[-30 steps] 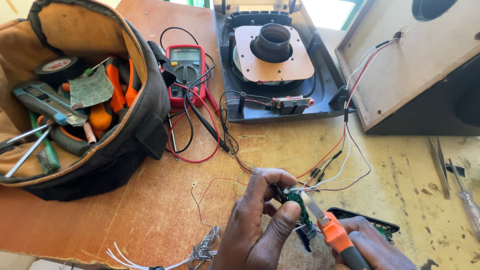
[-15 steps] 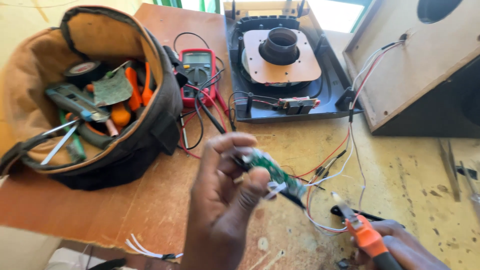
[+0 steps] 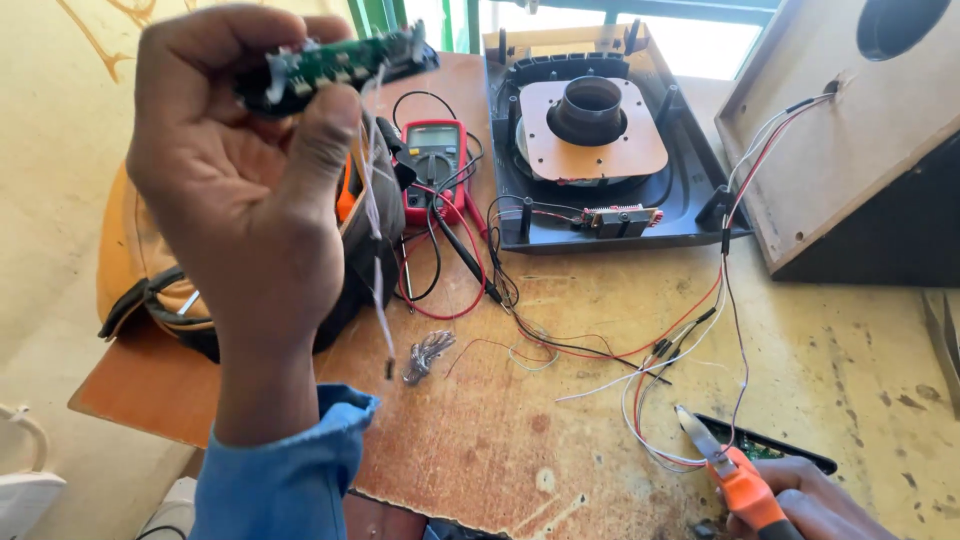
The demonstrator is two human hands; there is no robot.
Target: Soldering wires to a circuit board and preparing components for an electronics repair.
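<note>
My left hand point(image 3: 240, 190) is raised close to the camera, gripping a small green circuit board point(image 3: 335, 62) in a black frame. Thin white wires point(image 3: 375, 230) dangle from the board. My right hand point(image 3: 815, 505) rests low at the bottom right and holds orange-handled pliers point(image 3: 728, 462), their tip near a bundle of red, white and black wires point(image 3: 660, 400). A black flat panel point(image 3: 770, 447) lies under that hand.
A red multimeter point(image 3: 432, 165) with leads sits mid-table. Behind it lies a black speaker back panel point(image 3: 600, 140). A wooden speaker box point(image 3: 850, 130) stands at the right. A tan tool bag point(image 3: 150, 290) sits behind my left hand. Stripped wire strands point(image 3: 425, 352) lie on the wood.
My left hand has lifted the circuit board from low over the table up toward the camera, trailing its white wires. My right hand with the pliers stayed low at the right.
</note>
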